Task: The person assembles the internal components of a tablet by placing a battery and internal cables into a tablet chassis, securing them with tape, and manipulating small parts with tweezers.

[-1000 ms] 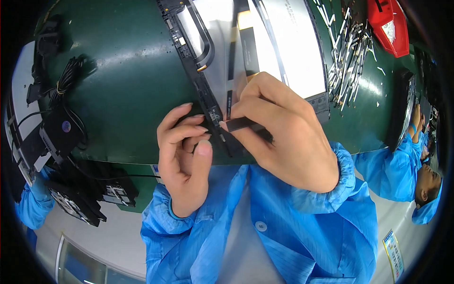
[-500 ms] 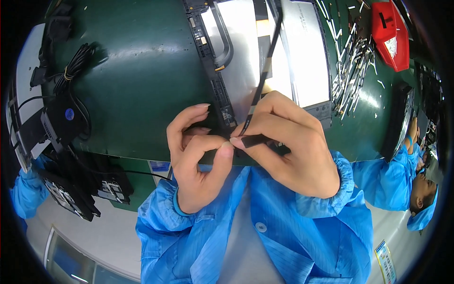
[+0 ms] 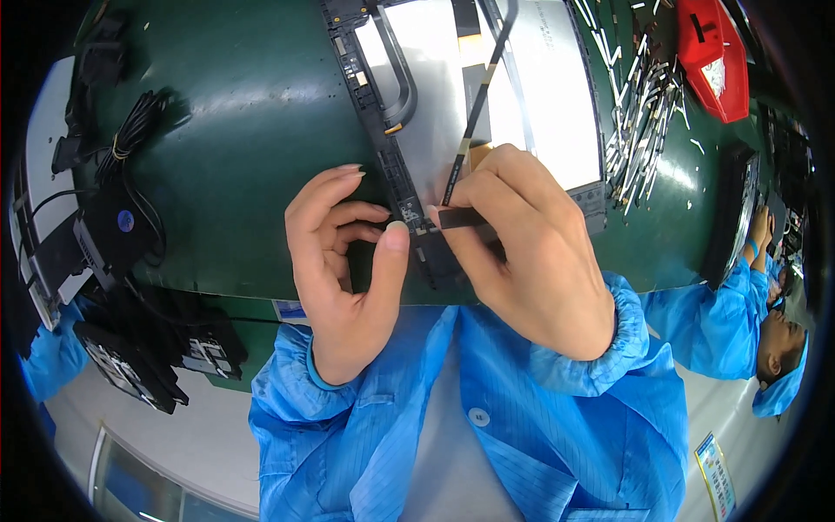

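My right hand [image 3: 531, 248] is closed, its fingertips pinching a short, flat, dark strip [image 3: 461, 217] over the lower edge of an opened tablet-like device [image 3: 396, 161]. From beside those fingertips a thin, black, ribbon-like cable [image 3: 477, 122] with pale bands runs up across the device. I cannot tell whether the two pieces are joined. My left hand [image 3: 339, 270] is just left of the device's lower corner, thumb and curled fingers apart, with nothing seen between them. Large silver panels and a curved grey ribbon lie inside the device's black frame.
Many thin black-and-white strips [image 3: 648, 122] lie piled on the green table [image 3: 243, 183], near a red bin [image 3: 713, 61]. A coiled black cord [image 3: 130, 130] and a black boxy unit [image 3: 117, 222] sit at the left. At the right, a person in blue [image 3: 713, 322] sits by a black slab [image 3: 735, 217].
My left thumb and finger have parted and drawn left, away from my right fingertips. My right hand has moved up toward the device's edge, still pinching the dark strip.
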{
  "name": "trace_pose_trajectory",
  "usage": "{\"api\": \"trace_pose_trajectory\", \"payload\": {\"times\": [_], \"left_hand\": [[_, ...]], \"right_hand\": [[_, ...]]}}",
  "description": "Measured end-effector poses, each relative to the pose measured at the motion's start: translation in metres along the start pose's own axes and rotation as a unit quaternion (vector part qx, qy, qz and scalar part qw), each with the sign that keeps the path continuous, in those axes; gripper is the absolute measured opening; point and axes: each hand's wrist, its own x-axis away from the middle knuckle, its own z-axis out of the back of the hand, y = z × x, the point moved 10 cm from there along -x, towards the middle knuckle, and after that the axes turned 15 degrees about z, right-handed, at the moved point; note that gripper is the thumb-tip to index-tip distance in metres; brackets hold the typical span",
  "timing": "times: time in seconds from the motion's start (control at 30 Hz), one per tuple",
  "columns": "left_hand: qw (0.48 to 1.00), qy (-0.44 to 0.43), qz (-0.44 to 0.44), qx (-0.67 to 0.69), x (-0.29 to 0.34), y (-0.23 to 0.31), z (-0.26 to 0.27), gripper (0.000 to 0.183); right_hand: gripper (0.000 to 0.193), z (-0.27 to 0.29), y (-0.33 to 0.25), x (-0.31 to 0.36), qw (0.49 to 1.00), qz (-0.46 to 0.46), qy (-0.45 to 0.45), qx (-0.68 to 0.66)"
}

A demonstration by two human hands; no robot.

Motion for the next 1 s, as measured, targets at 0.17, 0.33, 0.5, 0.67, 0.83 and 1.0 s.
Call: {"api": "trace_pose_trajectory", "payload": {"times": [0.17, 0.33, 0.5, 0.67, 0.83, 1.0], "left_hand": [[0.999, 0.017, 0.000, -0.033, -0.0042, 0.0064, -0.0048, 0.059], [0.999, 0.034, 0.007, -0.001, -0.0043, 0.0033, -0.0010, 0.062], [0.999, 0.040, 0.001, 0.004, -0.0030, 0.0040, 0.0031, 0.054], [0.999, 0.033, 0.004, -0.009, -0.0021, 0.0039, 0.0015, 0.048], [1.000, 0.018, 0.005, -0.013, -0.0033, 0.0008, -0.0005, 0.044], [1.000, 0.024, -0.001, -0.019, -0.0007, 0.0037, 0.0006, 0.040]], "right_hand": [[0.013, 0.0014, 0.0019, -0.0005, 1.000, -0.010, 0.006, -0.003], [0.014, 0.0002, 0.0014, -0.0013, 1.000, 0.010, 0.001, -0.005], [0.016, -0.0014, 0.0009, -0.0029, 0.999, 0.013, -0.029, -0.042], [0.018, -0.0021, 0.0016, -0.0018, 0.998, 0.007, -0.044, -0.050], [0.020, -0.0044, 0.0024, -0.0024, 0.999, 0.006, -0.041, -0.035], [0.022, -0.0047, -0.0029, -0.0032, 0.999, 0.009, -0.046, -0.012]]}}
